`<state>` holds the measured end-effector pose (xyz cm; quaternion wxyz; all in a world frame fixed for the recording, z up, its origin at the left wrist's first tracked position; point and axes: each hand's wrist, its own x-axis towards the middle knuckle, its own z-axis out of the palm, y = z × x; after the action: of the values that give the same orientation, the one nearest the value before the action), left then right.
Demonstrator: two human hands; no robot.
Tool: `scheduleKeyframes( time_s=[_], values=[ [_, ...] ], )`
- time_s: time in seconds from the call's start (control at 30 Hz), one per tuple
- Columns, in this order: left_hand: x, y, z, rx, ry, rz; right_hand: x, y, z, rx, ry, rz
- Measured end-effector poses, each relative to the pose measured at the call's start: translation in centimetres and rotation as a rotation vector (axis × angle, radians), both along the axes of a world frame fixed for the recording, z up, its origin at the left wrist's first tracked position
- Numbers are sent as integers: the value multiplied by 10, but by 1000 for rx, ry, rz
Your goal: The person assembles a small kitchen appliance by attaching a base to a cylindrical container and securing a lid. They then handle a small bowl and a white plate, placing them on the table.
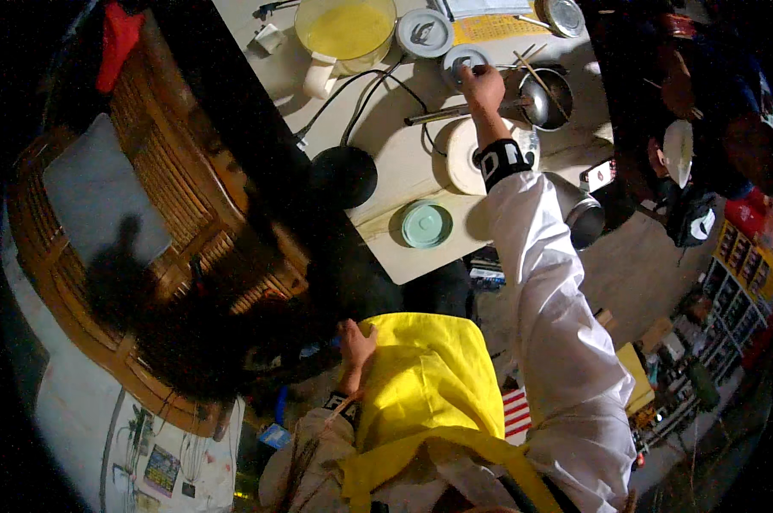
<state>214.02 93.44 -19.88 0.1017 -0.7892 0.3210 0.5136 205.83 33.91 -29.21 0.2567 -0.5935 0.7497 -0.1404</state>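
Observation:
My right hand (482, 90) reaches over the table, its fingers closed at the centre of a small round grey lid (456, 61). The fingers hide part of that lid. Beside it sits another round grey lid (426, 34) with a dark mark in the middle. Just right of the hand stands a metal saucepan (547, 101) with thin sticks across it, its long handle (437, 114) pointing left under my wrist. My left hand (357, 346) rests low at the left edge of my yellow apron (429, 368), thumb apart from the fingers; I see nothing in it.
On the table (386, 244) are a glass jug (345, 30) of yellow liquid, dark cables, a black round object (343, 177), a cream round object (465, 158) and a mint-green round dish (426, 224). A wooden bench (160, 128) with a grey cushion (104, 184) is left.

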Motion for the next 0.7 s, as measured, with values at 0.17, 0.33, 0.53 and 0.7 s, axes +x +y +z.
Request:
scheduleKeyframes(
  time_s=[0.17, 0.33, 0.53, 0.7],
  values=[
    [6, 11, -15, -108, -100, 94, -15, -10, -8, 107, -124, -109],
    [21, -51, -20, -399, 13, 33, -41, 12, 39, 154, -626, -166],
    [50, -349, -43, -895, 251, 98, -84, 79, 103, 128, -804, -204],
    [69, -550, -56, -1077, -115, -72, -114, 166, 120, 113, -570, -286]
  ],
)
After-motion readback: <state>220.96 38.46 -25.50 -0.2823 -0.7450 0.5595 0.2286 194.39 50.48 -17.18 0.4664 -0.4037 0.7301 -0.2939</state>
